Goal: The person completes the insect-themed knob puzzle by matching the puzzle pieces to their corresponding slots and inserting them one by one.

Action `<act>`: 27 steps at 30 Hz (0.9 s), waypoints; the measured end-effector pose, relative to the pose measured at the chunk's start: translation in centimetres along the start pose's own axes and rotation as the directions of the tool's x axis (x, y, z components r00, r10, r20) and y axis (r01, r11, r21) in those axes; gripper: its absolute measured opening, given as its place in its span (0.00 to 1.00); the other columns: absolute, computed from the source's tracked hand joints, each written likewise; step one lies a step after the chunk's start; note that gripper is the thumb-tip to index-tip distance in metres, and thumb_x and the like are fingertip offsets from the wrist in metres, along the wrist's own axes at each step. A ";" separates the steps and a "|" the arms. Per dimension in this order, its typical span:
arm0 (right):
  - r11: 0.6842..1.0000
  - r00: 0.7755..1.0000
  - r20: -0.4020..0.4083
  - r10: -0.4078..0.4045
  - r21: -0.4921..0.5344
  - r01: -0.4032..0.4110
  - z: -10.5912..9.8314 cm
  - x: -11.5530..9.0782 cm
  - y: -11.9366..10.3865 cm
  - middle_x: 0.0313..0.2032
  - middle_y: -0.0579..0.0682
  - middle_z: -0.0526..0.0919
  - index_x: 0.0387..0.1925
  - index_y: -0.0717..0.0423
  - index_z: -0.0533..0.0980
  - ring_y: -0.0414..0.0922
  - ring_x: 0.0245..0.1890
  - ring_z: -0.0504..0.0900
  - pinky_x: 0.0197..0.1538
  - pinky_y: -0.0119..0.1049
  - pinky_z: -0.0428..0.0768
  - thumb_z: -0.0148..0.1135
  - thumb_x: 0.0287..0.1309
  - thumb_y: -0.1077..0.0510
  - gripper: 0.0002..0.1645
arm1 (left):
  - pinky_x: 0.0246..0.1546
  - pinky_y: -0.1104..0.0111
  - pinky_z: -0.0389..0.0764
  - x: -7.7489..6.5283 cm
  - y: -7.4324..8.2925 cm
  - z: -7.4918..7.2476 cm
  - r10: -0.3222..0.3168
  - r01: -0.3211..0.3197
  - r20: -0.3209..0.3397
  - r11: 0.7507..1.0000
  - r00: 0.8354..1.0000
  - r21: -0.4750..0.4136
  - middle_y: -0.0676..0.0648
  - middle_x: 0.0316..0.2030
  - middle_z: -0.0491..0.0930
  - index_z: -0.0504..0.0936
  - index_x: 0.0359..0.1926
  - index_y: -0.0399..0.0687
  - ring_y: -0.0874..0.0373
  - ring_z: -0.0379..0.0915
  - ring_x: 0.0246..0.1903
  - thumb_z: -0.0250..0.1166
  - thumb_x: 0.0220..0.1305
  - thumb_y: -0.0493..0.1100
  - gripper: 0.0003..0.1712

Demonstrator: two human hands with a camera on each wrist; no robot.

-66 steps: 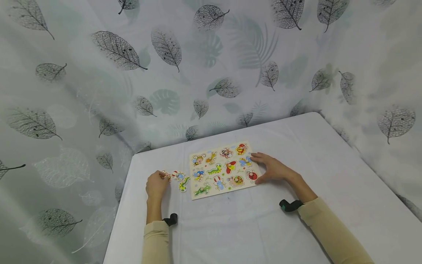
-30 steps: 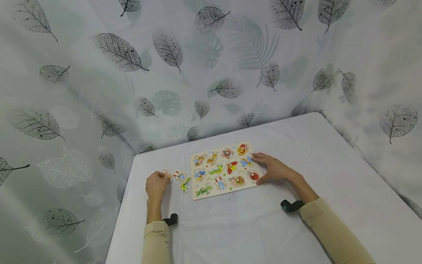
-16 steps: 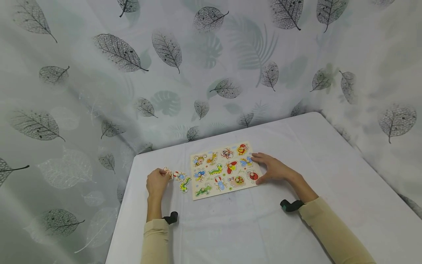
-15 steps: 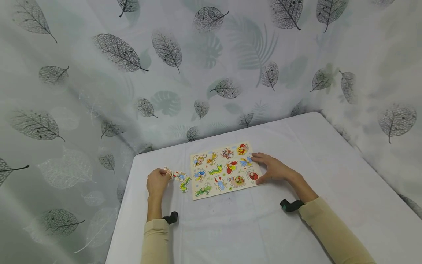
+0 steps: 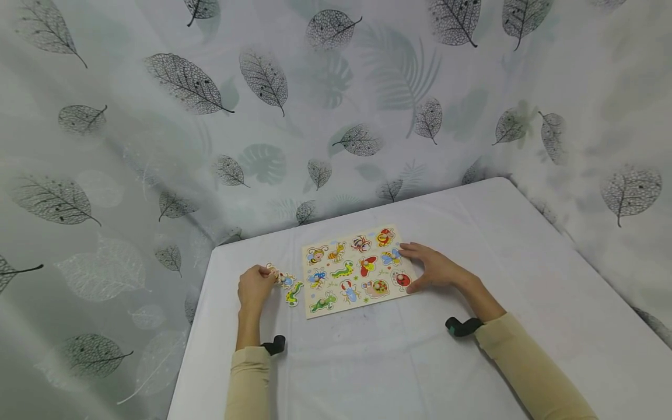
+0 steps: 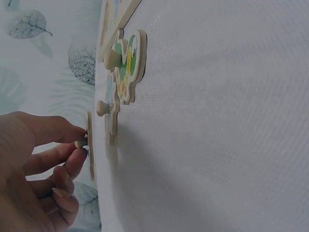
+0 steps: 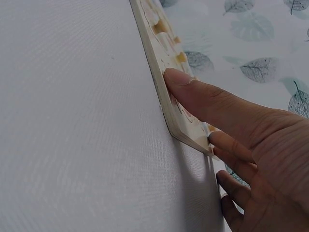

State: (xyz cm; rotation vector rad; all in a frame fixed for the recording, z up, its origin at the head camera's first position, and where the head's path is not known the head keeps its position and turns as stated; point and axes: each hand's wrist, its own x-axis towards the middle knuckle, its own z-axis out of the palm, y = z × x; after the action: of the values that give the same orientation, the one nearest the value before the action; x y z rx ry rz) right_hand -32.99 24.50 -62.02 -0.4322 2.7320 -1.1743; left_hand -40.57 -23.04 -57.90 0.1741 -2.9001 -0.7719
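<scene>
My left hand (image 5: pixel 255 286) pinches a wooden puzzle piece (image 5: pixel 272 272) by its knob between thumb and fingertips. In the left wrist view this piece (image 6: pixel 91 157) is seen edge-on, apart from the tabletop; its picture is hidden there. Beside it lie a blue-and-red beetle piece (image 5: pixel 287 282), partly covered, and a green caterpillar piece (image 5: pixel 294 294). The puzzle board (image 5: pixel 336 303), printed with several bugs, lies flat to their right. My right hand (image 5: pixel 433 268) holds the board at its right end. The right wrist view shows that thumb on the board's top (image 7: pixel 186 123) near the corner, fingers at the side edge.
A white cloth covers the table (image 5: pixel 357 367). A leaf-patterned curtain (image 5: pixel 325 105) hangs behind it and at both sides. Black wrist cameras (image 5: pixel 462 326) sit on both wrists.
My left hand has moved slightly away from me and to the right, carrying the pinched piece up from the cloth until it partly covers the beetle piece. The right hand stays on the board.
</scene>
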 end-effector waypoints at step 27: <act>1.000 1.000 0.011 -0.016 -0.008 0.016 0.0 0.1 0.0 0.80 0.58 0.59 0.77 0.59 0.65 0.64 0.80 0.50 0.77 0.67 0.53 0.88 0.39 0.45 0.65 | 0.30 0.60 0.76 0.3 1.6 1.1 0.066 -0.066 0.032 0.998 0.997 -0.012 0.44 0.33 0.84 0.87 0.41 0.40 0.49 0.78 0.32 0.69 0.65 0.42 0.09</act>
State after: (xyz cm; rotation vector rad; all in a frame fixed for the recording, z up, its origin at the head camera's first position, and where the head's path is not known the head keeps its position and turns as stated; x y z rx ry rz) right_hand -33.08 24.47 -62.05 -0.4607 2.7299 -1.1622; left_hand -41.19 -21.18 -57.97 0.0651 -2.9149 -0.7874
